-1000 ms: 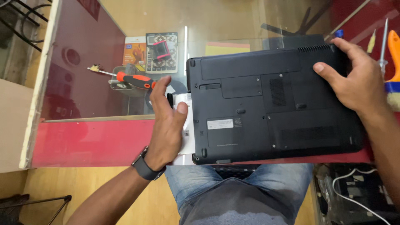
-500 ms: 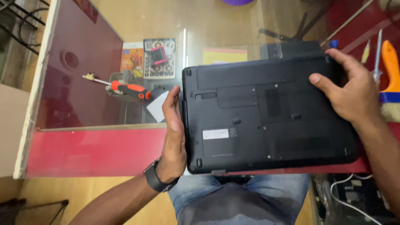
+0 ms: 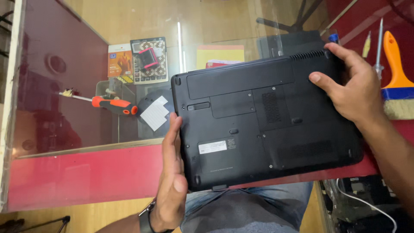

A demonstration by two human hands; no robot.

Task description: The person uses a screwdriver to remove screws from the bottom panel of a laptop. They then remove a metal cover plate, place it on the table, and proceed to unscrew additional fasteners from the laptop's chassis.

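- A black laptop (image 3: 267,125) lies bottom-up on the glass-topped counter (image 3: 129,26), turned slightly so its far right corner sits higher in the head view than its far left corner.
- The left hand (image 3: 172,181) lies flat and open along the laptop's left edge, palm against the side, fingers straight and pointing away from the person; its grip is not closed around anything, only pressed to the edge.
- The right hand (image 3: 353,86) is draped over the far right corner, thumb on the underside panel, fingers curled over the far edge: a loose, half-closed grip on the laptop.
- The laptop's near edge overhangs the counter's red front rim (image 3: 86,177), above the person's jeans (image 3: 250,211).
- Left of the laptop the glass is fairly open: an orange-handled screwdriver (image 3: 108,103) and a white paper square (image 3: 154,114) lie near the left hand, apart from the laptop.
- Beyond the far left corner sit a small card box (image 3: 120,64) and a patterned pad with a pink stamp (image 3: 148,57).
- Room on the right is tight: an orange-handled brush (image 3: 396,82) and a thin screwdriver (image 3: 378,47) lie just beside the right hand.
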